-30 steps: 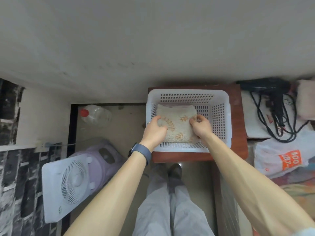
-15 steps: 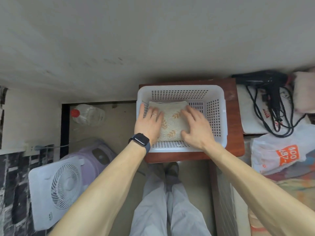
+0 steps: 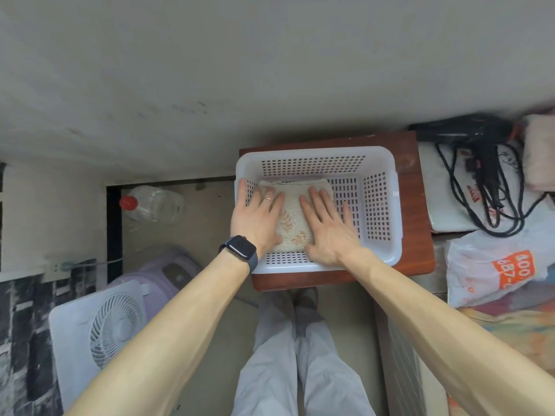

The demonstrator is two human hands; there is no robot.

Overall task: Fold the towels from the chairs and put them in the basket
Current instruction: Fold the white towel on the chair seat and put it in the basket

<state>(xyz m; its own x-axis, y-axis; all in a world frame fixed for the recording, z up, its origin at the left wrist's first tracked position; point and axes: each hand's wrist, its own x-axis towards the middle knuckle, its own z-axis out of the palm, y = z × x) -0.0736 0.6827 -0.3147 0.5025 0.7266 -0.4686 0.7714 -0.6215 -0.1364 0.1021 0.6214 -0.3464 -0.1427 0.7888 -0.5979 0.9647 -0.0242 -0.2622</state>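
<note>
Soft, even indoor light fills the scene around the white basket [image 3: 315, 154], leaving only faint shadows along its near edge. Wide-angle distortion bows the wall [image 3: 270, 70] above the basket. Left and right of the basket, toward the frame edges, detail smears slightly.

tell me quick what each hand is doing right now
Left hand: open, fingers straight, pressing flat on the folded towel in the basket.
Right hand: open, flat on the same towel.
</note>
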